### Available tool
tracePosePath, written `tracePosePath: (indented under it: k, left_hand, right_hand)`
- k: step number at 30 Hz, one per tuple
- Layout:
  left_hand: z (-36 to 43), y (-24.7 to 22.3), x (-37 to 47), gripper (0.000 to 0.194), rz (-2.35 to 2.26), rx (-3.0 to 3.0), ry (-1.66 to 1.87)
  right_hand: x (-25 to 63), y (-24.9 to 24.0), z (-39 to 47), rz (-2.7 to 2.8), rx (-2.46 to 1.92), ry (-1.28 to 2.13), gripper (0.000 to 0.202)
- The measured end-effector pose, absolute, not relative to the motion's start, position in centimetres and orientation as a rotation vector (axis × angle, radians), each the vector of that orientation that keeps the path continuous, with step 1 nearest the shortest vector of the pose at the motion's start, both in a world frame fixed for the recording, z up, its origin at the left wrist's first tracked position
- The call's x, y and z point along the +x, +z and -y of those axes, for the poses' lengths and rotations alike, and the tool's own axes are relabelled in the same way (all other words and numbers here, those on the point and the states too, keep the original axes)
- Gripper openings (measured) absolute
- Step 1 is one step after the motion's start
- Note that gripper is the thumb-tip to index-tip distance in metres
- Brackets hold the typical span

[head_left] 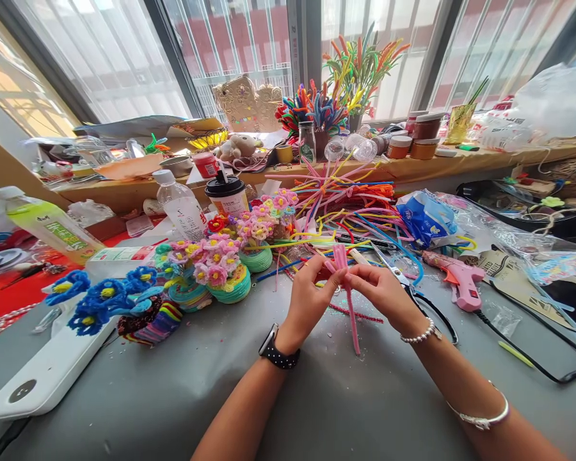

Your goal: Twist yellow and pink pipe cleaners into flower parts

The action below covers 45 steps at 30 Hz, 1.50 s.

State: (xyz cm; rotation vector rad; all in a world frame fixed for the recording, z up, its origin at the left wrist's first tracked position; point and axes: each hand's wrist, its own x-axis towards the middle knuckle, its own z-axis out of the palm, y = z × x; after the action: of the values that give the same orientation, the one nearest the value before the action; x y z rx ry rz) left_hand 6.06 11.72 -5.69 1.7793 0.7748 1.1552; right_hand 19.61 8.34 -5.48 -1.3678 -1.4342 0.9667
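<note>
Both hands meet over the middle of the grey table, pinching a small bundle of pink pipe cleaners. My left hand, with a watch at its wrist, closes thumb and fingers on it from the left. From the right, my right hand pinches the same bundle. Looped ends stand up above the fingertips, and straight ends hang down below them. Under the hands lies a red tinsel pipe cleaner. Just beyond my right hand are scissors, partly hidden.
Pipe-cleaner flowers in pots and blue flowers stand to the left, near a white power bank. A pink glue gun with a trailing cord lies right. Behind are loose pipe cleaners, a lidded cup and a blue packet.
</note>
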Motion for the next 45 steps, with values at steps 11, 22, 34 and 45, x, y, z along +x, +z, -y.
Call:
tracePosePath:
  k: [11, 22, 34, 45]
  left_hand:
    - [-11.8, -5.8, 5.9, 0.011, -0.802, 1.882, 1.246]
    - [-12.0, -6.1, 5.9, 0.012, -0.838, 1.835, 1.221]
    - [-11.5, -5.6, 6.0, 0.013, -0.834, 1.973, 1.220]
    - [-11.4, -5.5, 5.9, 0.014, -0.807, 1.848, 1.207]
  right_hand:
    - [20.4, -5.5, -8.5, 1.517, -1.377, 0.978, 0.033]
    - [19.4, -5.8, -8.5, 1.385, -1.333, 1.025, 0.028]
    - [18.8, -6.3, -8.7, 1.402, -1.361, 0.957, 0.031]
    - [18.8, -6.2, -8.6, 1.438, -1.418, 0.801, 0.034]
